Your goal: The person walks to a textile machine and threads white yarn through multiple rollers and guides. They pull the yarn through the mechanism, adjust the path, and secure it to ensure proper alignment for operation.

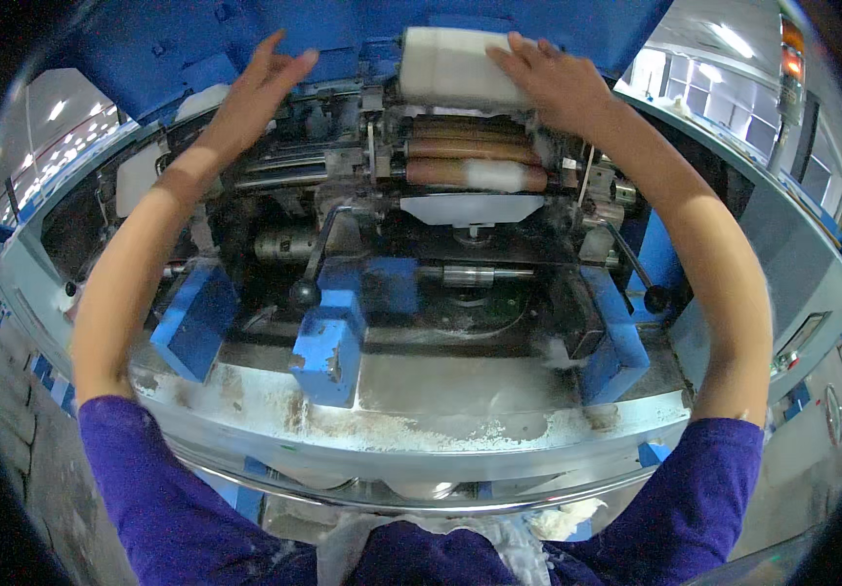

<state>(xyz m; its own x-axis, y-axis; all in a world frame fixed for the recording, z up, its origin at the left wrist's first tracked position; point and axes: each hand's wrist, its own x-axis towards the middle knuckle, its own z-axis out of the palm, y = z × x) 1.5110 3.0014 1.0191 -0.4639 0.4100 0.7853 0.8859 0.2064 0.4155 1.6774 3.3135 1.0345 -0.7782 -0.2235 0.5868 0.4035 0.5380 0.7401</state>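
My right hand (560,86) is at the right end of a thick white cloth-covered roller (450,66). Its fingers lap over the roller's top, and their tips are partly hidden behind it. My left hand (270,80) is held up over the machine to the left of this roller, thumb and fingers apart, with nothing in it. Below the white roller lie several brown rollers (441,149); the lowest carries a band of white fibre (495,176). Bare metal rollers (279,168) run beneath my left hand.
Blue blocks (321,361) stand along the worn metal front ledge (421,391). Two levers with black knobs (304,291) (656,298) stick out toward me. A raised blue cover (323,34) hangs behind. A metal rail (441,505) crosses in front of my body.
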